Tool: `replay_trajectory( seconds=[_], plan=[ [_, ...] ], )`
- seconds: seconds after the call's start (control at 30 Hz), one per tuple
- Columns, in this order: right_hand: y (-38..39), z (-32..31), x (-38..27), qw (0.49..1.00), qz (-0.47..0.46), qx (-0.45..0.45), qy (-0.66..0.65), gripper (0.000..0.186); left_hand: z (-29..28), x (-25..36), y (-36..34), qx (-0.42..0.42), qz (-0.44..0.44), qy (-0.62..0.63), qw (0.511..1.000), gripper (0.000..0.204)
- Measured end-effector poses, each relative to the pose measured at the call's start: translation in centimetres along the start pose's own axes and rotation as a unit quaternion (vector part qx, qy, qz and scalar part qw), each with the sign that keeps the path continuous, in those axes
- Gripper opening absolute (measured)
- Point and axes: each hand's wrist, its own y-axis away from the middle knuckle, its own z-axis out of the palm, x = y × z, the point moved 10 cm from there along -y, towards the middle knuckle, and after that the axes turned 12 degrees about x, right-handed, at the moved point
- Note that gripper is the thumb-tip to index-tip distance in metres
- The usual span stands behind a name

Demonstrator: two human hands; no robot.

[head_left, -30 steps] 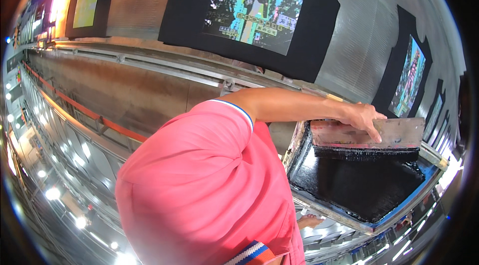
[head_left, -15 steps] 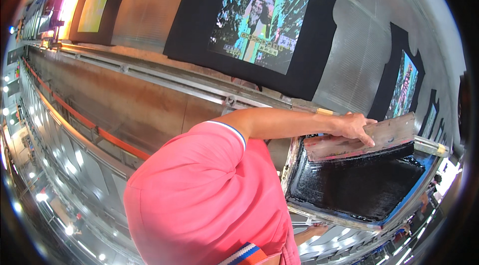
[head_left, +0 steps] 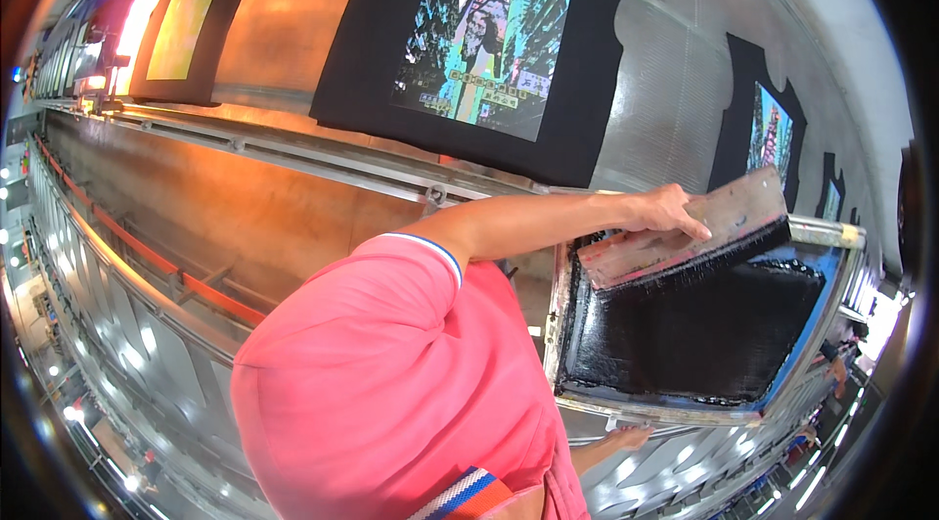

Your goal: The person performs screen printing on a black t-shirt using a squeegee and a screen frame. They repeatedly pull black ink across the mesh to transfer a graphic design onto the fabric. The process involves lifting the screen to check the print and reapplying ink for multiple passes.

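Note:
My left hand grips a worn wooden squeegee, held at a slant with its right end higher. Thick black ink coats its lower edge. Beneath it is a screen frame with blue margins and a pool of black ink. My right hand is below the frame's near edge, fingers curled on something too small to make out. My pink-sleeved shoulder fills the lower middle.
Black shirts with colourful printed pictures lie along a metal printing table. An orange-glowing heater is at upper left. A rail with an orange bar runs along a trough. Small distant figures are at lower right.
The squeegee in my left hand has risen in the view and tilted, its right end now clearly higher. More of the inky screen shows beneath it. The whole view has shifted slightly.

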Motion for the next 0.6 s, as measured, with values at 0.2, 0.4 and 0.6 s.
replay_trajectory(
  seconds=[0.2, 0.4, 0.6],
  plan=[
    [1.2, 6.7, -2.9, 0.987, 0.011, -0.127, -0.102, 0.044, -3.5, -0.4, 2.3, 0.07, -0.023, 0.015, 0.997, 0.061],
    [-2.4, 13.7, -3.1, 0.975, -0.04, -0.17, -0.135, 0.037, -6.7, 0.9, 8.1, 0.146, 0.012, 0.032, 0.989, 0.058],
    [6.1, 16.5, -15.8, 0.939, -0.148, -0.282, -0.134, 0.039, -11.5, 5.4, 21.5, 0.243, 0.097, 0.134, 0.956, 0.048]
  ],
)
